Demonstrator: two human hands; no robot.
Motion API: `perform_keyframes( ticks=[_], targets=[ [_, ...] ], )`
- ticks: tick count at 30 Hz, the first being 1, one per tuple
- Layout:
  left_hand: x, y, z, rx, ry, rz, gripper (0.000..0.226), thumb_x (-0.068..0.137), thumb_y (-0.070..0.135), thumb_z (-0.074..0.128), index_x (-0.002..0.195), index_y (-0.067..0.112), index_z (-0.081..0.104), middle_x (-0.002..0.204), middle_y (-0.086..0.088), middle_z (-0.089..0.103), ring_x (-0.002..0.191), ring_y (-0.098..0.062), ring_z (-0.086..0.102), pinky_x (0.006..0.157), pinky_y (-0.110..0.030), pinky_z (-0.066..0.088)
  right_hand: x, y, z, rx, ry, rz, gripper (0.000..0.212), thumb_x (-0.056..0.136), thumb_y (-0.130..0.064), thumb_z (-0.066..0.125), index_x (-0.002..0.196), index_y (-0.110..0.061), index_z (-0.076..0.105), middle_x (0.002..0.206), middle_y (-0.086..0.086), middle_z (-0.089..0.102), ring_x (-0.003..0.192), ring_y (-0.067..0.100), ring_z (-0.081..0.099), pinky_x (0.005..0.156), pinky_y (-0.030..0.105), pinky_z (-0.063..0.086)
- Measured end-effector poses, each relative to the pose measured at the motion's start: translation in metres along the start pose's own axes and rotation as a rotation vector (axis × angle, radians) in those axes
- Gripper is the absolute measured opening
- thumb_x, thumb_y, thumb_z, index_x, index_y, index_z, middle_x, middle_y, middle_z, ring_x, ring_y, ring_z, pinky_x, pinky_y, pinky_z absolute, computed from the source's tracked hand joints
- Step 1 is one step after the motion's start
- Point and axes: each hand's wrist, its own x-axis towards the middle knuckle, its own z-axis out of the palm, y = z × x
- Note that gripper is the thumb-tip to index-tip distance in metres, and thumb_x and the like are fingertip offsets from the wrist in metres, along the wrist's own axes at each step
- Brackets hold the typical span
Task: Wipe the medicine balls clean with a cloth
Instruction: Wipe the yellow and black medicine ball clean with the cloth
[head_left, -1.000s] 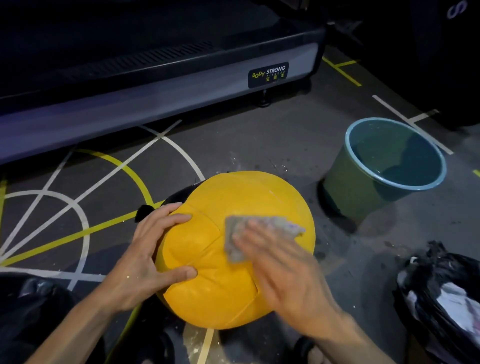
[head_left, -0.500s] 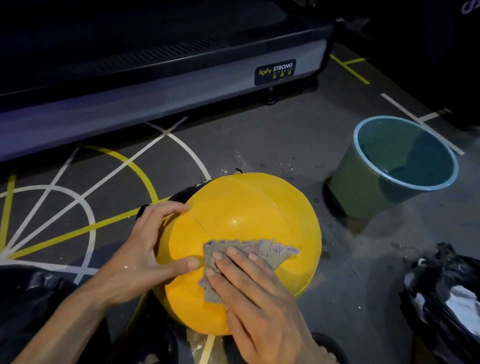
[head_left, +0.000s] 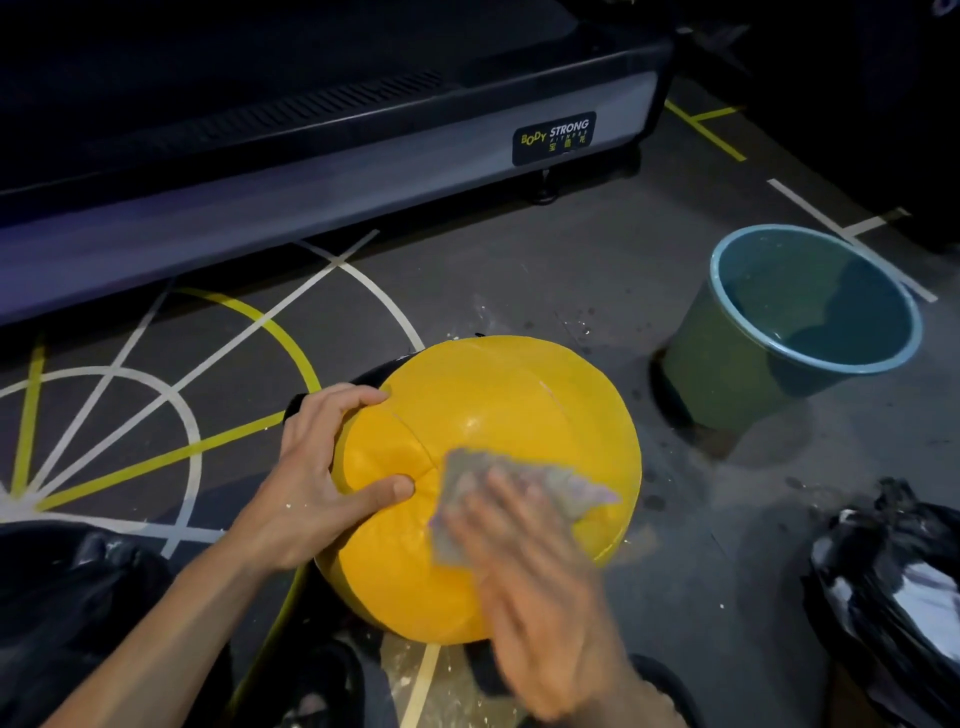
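Yellow and round, a large medicine ball (head_left: 483, 415) sits on the dark grey floor (head_left: 545, 270) in the lower middle of the view, with a black panel showing along its upper left edge. The left hand (head_left: 317, 467) steadies the ball from the left side: its fingers (head_left: 358, 397) curl over the upper left curve and the thumb presses into a seam on the near face. The right hand (head_left: 530, 577), blurred with motion, lies flat over a grey cloth (head_left: 467, 473) on the ball's near right side, its fingers straight and spread, pressing the cloth against the surface rather than gripping it. A frayed corner of the cloth pokes out to the right of the fingers.

White and yellow painted lines cross the floor to the left of the ball. Behind it runs the long grey base of an exercise machine (head_left: 311, 171) bearing a "Body Strong" label. To the right of the ball, apart from it, stands a green bucket (head_left: 727, 374) with a light blue rim, water visible inside. A crumpled black plastic bag (head_left: 893, 587) lies at the right edge, and another dark bag (head_left: 67, 597) at the lower left.
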Motion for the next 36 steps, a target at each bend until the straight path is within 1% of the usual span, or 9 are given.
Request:
perform_keyframes(
  ticks=[4,7,11,16,19,22,27,31,36],
  targets=[
    [-0.002,-0.006,-0.005,-0.018,-0.018,-0.013,0.093,0.056,0.088,0.071,0.138,0.056,0.038,0.14,0.031,0.032,0.137,-0.009,0.034,0.108,-0.052,0.041,-0.001,0.02,-0.01,-0.143,-0.119,-0.18,0.046,0.101,-0.015,0.048,0.146,-0.012,0.054,0.157,0.002,0.046,0.149,0.02,0.038,0.121,0.044,0.035],
    [0.003,-0.008,-0.008,-0.029,-0.027,-0.044,0.095,0.056,0.087,0.072,0.138,0.056,0.036,0.139,0.031,0.031,0.135,-0.011,0.036,0.107,-0.056,0.043,0.011,0.056,-0.035,-0.003,0.069,0.133,0.041,0.103,-0.001,0.049,0.143,-0.009,0.057,0.154,0.004,0.05,0.147,0.02,0.042,0.12,0.048,0.036],
    [0.01,-0.005,-0.007,-0.039,-0.024,-0.044,0.095,0.057,0.086,0.072,0.139,0.057,0.035,0.139,0.032,0.031,0.134,-0.012,0.036,0.107,-0.057,0.043,0.022,0.065,-0.046,0.232,0.245,0.547,0.041,0.109,-0.014,0.049,0.148,-0.027,0.052,0.155,-0.011,0.048,0.145,0.004,0.04,0.121,0.043,0.037],
    [0.014,0.005,-0.026,0.044,0.0,-0.033,0.095,0.058,0.09,0.067,0.142,0.061,0.033,0.141,0.032,0.031,0.127,0.009,0.038,0.106,-0.048,0.044,0.025,0.027,-0.015,0.149,0.195,0.336,0.044,0.103,-0.007,0.051,0.147,-0.011,0.052,0.157,0.004,0.046,0.152,0.019,0.033,0.125,0.036,0.026],
    [0.012,0.029,-0.037,0.171,0.044,0.058,0.088,0.07,0.081,0.062,0.149,0.058,0.032,0.157,0.031,0.022,0.147,-0.007,0.025,0.11,-0.049,0.034,0.025,0.024,-0.012,0.046,0.146,0.262,0.046,0.104,-0.014,0.048,0.151,-0.012,0.047,0.162,0.003,0.039,0.154,0.024,0.027,0.126,0.039,0.024],
    [0.011,0.049,-0.026,0.269,-0.137,0.138,0.085,0.07,0.086,0.059,0.147,0.064,0.031,0.159,0.039,0.015,0.151,-0.003,0.015,0.114,-0.045,0.029,0.015,0.01,-0.006,-0.029,0.056,0.135,0.05,0.103,-0.012,0.048,0.153,-0.012,0.044,0.165,0.003,0.034,0.155,0.028,0.024,0.125,0.046,0.027],
    [0.007,0.036,-0.02,0.283,-0.131,0.143,0.087,0.067,0.085,0.063,0.146,0.065,0.033,0.159,0.037,0.019,0.149,-0.001,0.016,0.114,-0.046,0.028,-0.01,0.026,0.004,-0.161,-0.016,-0.099,0.055,0.1,-0.012,0.044,0.155,-0.019,0.042,0.163,0.002,0.037,0.152,0.026,0.033,0.122,0.049,0.031],
    [0.017,0.033,-0.025,0.248,-0.156,0.107,0.088,0.066,0.086,0.062,0.146,0.067,0.031,0.157,0.04,0.018,0.146,-0.005,0.018,0.112,-0.046,0.027,0.007,0.06,-0.008,0.152,0.142,0.279,0.047,0.106,-0.008,0.044,0.153,-0.015,0.044,0.163,-0.003,0.038,0.153,0.02,0.03,0.124,0.05,0.027],
    [0.037,0.032,-0.025,0.249,-0.154,0.108,0.085,0.068,0.085,0.059,0.146,0.066,0.03,0.156,0.04,0.019,0.143,-0.005,0.02,0.112,-0.045,0.026,0.039,0.081,-0.019,0.463,0.361,0.854,0.042,0.11,-0.024,0.043,0.149,-0.04,0.049,0.15,-0.021,0.052,0.141,0.0,0.044,0.121,0.041,0.035]
  ],
)
